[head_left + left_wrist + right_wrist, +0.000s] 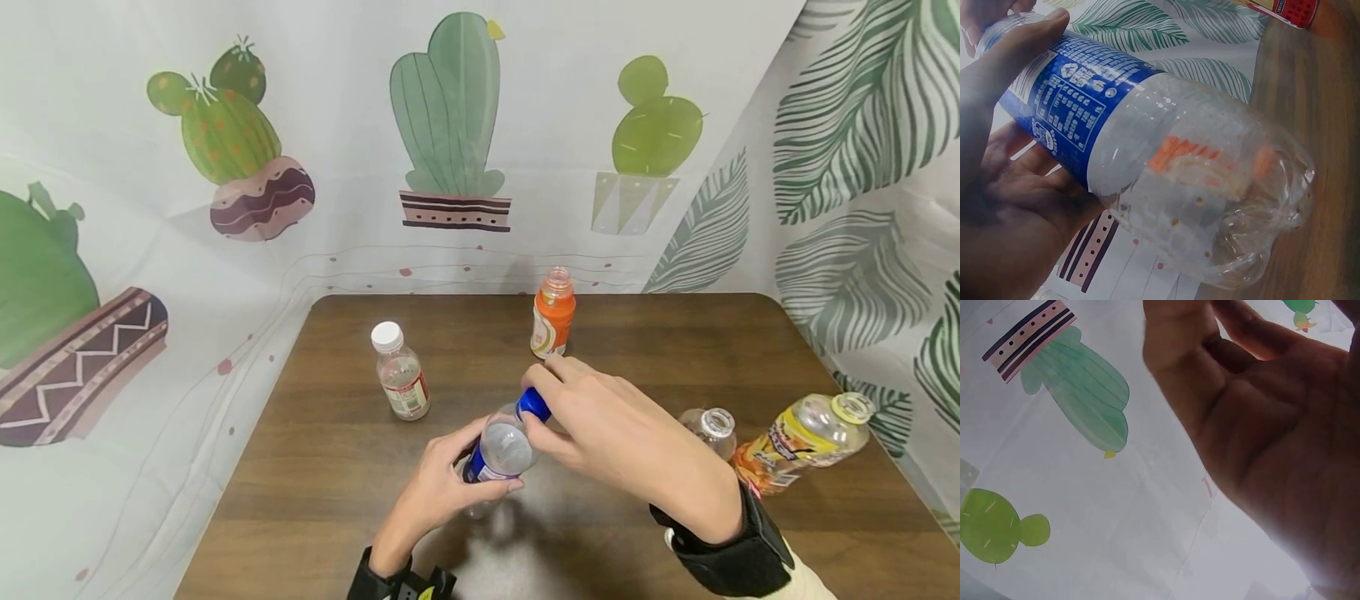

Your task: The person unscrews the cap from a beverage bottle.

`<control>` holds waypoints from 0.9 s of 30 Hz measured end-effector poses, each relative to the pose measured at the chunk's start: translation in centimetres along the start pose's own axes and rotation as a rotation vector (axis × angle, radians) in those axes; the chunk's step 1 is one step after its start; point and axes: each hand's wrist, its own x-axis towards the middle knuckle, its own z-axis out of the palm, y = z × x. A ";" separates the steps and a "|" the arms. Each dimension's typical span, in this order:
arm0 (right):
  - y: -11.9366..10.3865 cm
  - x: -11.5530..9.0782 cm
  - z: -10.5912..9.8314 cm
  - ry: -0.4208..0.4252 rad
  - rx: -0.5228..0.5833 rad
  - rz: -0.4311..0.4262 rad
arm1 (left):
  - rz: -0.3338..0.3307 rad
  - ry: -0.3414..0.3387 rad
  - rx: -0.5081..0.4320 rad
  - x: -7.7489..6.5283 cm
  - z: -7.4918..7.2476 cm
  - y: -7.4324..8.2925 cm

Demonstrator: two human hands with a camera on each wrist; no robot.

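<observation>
In the head view my left hand (442, 479) grips a clear plastic bottle (507, 448) with a blue label, held tilted over the table. The left wrist view shows thumb and fingers wrapped round the label (1066, 100), and the bottle's ridged clear base (1266, 212) points away from the palm. At the bottle's mouth end, my right hand (607, 421) pinches a blue cap (534, 404) between thumb and fingers. From the right wrist only the palm (1272, 419) and curled fingers show; the cap and bottle are out of that view.
A white-capped bottle (405, 383) stands on the wooden table (315, 500) to the left. An uncapped orange bottle (553, 317) is at the back. Beyond the right forearm are a clear uncapped bottle (717, 423) and a yellow-labelled one (798, 433). A cactus-print cloth (555, 125) hangs behind.
</observation>
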 end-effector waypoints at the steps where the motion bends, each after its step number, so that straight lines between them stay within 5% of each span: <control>1: 0.0 0.0 0.0 0.005 0.009 -0.013 | -0.003 0.001 -0.003 0.0 0.0 0.0; 7: 0.5 0.3 -0.4 0.095 0.098 -0.071 | 0.002 0.010 -0.034 -0.4 -0.3 -0.3; 13: 1.6 2.0 0.7 0.188 0.090 -0.024 | 0.037 0.056 -0.050 -0.9 -0.9 -0.4; 27: 6.1 7.4 13.8 0.083 0.096 0.087 | -0.028 0.123 -0.035 -1.3 -2.4 0.0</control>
